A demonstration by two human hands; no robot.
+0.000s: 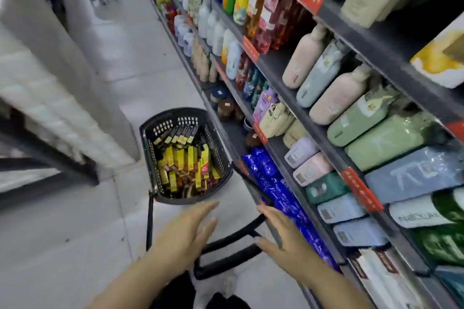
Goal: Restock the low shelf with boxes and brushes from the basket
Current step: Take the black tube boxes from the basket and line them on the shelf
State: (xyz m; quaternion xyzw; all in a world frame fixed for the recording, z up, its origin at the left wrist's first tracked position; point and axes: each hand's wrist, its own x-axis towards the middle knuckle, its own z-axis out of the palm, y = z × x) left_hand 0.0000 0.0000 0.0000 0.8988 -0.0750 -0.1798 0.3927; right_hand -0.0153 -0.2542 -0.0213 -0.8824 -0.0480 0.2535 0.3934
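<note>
A black plastic basket [148, 133] stands on the floor by the shelving. It holds several yellow and brown boxes [187, 165] and black brushes [182, 134] at its far end. My left hand [187, 231] hovers just short of the basket's near rim, fingers straight and spread, holding nothing. My right hand [281, 231] is beside the low shelf [234, 133], with fingers and thumb round a long dark bar [247, 182] that runs from the basket's right rim, apparently its handle. Blue foil packs [270, 178] fill the near part of the low shelf.
Tall shelving on the right carries bottles [305, 57], refill pouches [371, 118] and red price tags [360, 188]. Jars [226, 108] stand farther along the low shelf. Black handle loops [227, 246] lie on the pale tiled floor [75, 233] below my hands. Another shelf unit [37, 88] borders the aisle on the left.
</note>
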